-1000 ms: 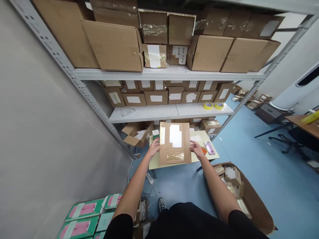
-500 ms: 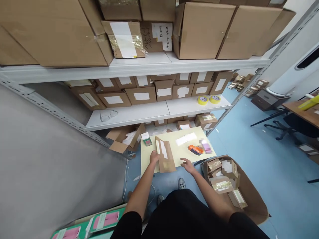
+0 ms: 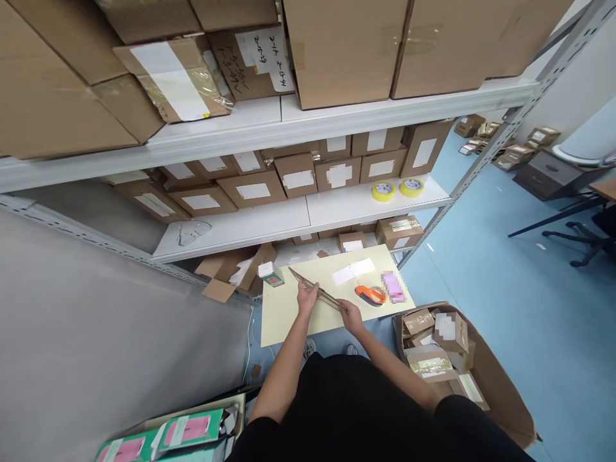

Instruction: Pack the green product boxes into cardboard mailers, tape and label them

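Observation:
A flattened cardboard box (image 3: 323, 294) is tipped up edge-on above the pale yellow table (image 3: 283, 321). My left hand (image 3: 307, 298) is closed on it near its middle, and my right hand (image 3: 351, 316) grips its near right end. To the left of it stands a small green and white box (image 3: 271, 274). White label sheets (image 3: 353, 271) lie flat behind the cardboard. Right of my right hand is an orange and dark tape dispenser (image 3: 370, 295), with a blurred pink and purple object (image 3: 393, 287) beside it.
Metal shelving (image 3: 308, 221) full of cardboard boxes rises behind the table; two yellow tape rolls (image 3: 384, 190) sit on its middle shelf. A large carton (image 3: 510, 391) of small packages stands at right, an open carton (image 3: 226, 276) at left. Green boxes (image 3: 187, 430) lie lower left.
The flattened box has turned from lying face-up to standing edge-on. My right hand, empty before, has moved left and taken hold of its end. The view has shifted slightly.

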Tool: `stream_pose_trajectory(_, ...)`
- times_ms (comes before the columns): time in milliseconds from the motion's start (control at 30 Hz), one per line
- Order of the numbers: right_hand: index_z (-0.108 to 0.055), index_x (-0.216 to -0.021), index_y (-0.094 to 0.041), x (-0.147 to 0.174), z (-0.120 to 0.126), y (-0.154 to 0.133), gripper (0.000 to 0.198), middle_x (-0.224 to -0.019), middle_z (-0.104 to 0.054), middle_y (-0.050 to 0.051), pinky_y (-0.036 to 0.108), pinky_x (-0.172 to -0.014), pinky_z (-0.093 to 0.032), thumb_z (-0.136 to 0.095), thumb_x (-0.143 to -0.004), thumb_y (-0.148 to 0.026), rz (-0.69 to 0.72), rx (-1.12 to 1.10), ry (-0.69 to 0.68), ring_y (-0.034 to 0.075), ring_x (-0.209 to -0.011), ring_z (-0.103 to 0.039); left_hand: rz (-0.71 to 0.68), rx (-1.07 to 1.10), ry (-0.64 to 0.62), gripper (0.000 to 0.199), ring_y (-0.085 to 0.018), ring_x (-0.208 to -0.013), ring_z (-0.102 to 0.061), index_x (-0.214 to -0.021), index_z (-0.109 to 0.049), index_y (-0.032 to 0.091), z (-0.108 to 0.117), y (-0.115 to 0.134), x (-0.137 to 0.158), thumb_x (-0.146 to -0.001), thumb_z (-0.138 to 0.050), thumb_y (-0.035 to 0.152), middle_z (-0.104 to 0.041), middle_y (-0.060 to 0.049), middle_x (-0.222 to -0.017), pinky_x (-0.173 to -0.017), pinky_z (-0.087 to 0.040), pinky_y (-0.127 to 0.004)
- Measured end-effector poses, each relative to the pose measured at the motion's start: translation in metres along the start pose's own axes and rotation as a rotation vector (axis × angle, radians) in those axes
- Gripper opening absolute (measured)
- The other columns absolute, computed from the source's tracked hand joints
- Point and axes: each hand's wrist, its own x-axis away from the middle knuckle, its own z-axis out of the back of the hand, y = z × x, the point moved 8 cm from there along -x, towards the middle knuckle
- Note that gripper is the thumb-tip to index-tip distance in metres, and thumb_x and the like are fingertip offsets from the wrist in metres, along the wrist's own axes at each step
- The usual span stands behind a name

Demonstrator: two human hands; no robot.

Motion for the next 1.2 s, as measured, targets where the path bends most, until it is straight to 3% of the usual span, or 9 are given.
stream_pose_trajectory(167,-0.077,-0.114,-0.024,-0.009,0.031,0.029,0.037,-0.118,-0.078,0.009,0.047,-0.103,-0.054,-0.056,-0.087,-0.037,-0.117,-0.099,0.011,0.03,-0.114,-0.07,0.066,-0.011,0.085,0.088,-0.03,-0.148,-0.046,-0.158,-0.034,0.016,0.029,-0.005,-0.036,-0.089,-0.066,0.059,-0.047,-0.02,-0.159,-0.114,-0.043,-0.036)
stream_pose_trajectory(233,-0.077,-0.114,-0.024,-0.011,0.038,0.032,0.037,-0.119,-0.077,0.01,0.048,-0.105,-0.052,-0.058,-0.085,-0.038,-0.136,-0.123,-0.003,0.031,-0.114,-0.07,0.036,0.03,0.004,0.088,-0.029,-0.15,-0.042,-0.159,-0.033,0.018,0.033,-0.001,-0.049,-0.089,-0.064,0.062,-0.041,-0.019,-0.163,-0.114,-0.043,-0.034)
stream_pose_trajectory(367,-0.073,-0.125,-0.024,-0.015,0.046,0.031,0.046,-0.13,-0.072,0.011,0.049,-0.111,-0.047,-0.061,-0.083,-0.038,-0.164,-0.164,-0.016,0.032,-0.126,-0.063,-0.074,0.184,-0.264,0.072,-0.028,-0.145,-0.048,-0.152,-0.045,0.026,0.017,0.015,-0.055,-0.091,-0.063,0.06,-0.049,-0.014,-0.159,-0.11,-0.046,-0.037)
stream_pose_trajectory(433,-0.065,-0.138,-0.023,-0.018,0.048,0.033,0.058,-0.137,-0.067,0.011,0.048,-0.112,-0.045,-0.062,-0.081,-0.036,-0.198,-0.207,0.003,0.031,-0.134,-0.058,-0.082,0.228,-0.293,0.067,-0.029,-0.144,-0.049,-0.148,-0.05,0.027,0.013,0.017,-0.053,-0.09,-0.067,0.056,-0.05,-0.014,-0.158,-0.108,-0.048,-0.039)
stream_pose_trajectory(600,-0.04,-0.158,-0.028,-0.031,0.032,0.03,0.087,-0.154,-0.053,0.012,0.046,-0.11,-0.048,-0.064,-0.074,-0.03,-0.251,-0.323,-0.002,0.03,-0.139,-0.053,-0.085,0.282,-0.331,0.067,-0.029,-0.143,-0.051,-0.154,-0.046,0.031,0.019,0.004,-0.045,-0.092,-0.064,0.051,-0.047,-0.012,-0.161,-0.105,-0.05,-0.039)
stream_pose_trajectory(767,-0.033,-0.161,-0.034,-0.056,-0.002,0.016,0.099,-0.16,-0.044,0.012,0.046,-0.108,-0.048,-0.069,-0.068,-0.027,-0.263,-0.454,-0.091,0.03,-0.144,-0.048,-0.058,0.307,-0.377,0.074,-0.027,-0.145,-0.049,-0.16,-0.04,0.03,0.043,-0.028,-0.039,-0.094,-0.058,0.059,-0.046,-0.013,-0.162,-0.109,-0.047,-0.037)
stream_pose_trajectory(867,-0.036,-0.159,-0.036,-0.069,-0.01,0.008,0.097,-0.158,-0.046,0.009,0.047,-0.11,-0.047,-0.068,-0.068,-0.025,-0.216,-0.444,-0.12,0.03,-0.145,-0.045,0.01,0.354,-0.367,0.073,-0.028,-0.144,-0.051,-0.16,-0.04,0.029,0.051,-0.046,-0.032,-0.095,-0.054,0.06,-0.046,-0.013,-0.162,-0.108,-0.048,-0.038)
stream_pose_trajectory(1067,-0.062,-0.141,-0.034,-0.071,-0.009,0.012,0.079,-0.159,-0.044,0.007,0.05,-0.114,-0.043,-0.071,-0.064,-0.02,-0.111,-0.231,-0.192,0.033,-0.15,-0.038,0.029,0.36,-0.274,0.09,-0.023,-0.122,-0.065,-0.162,-0.034,0.029,0.044,-0.057,-0.023,-0.082,-0.074,0.034,-0.048,-0.015,-0.157,-0.102,-0.053,-0.035)
stream_pose_trajectory(1200,-0.07,-0.131,-0.031,-0.065,-0.005,0.023,0.068,-0.157,-0.045,0.007,0.051,-0.122,-0.035,-0.08,-0.064,-0.024,-0.1,-0.095,-0.211,0.032,-0.151,-0.037,-0.03,0.291,-0.182,0.077,-0.022,-0.12,-0.062,-0.154,-0.044,0.028,0.039,-0.054,-0.023,-0.081,-0.069,0.026,-0.05,-0.013,-0.152,-0.101,-0.052,-0.034)
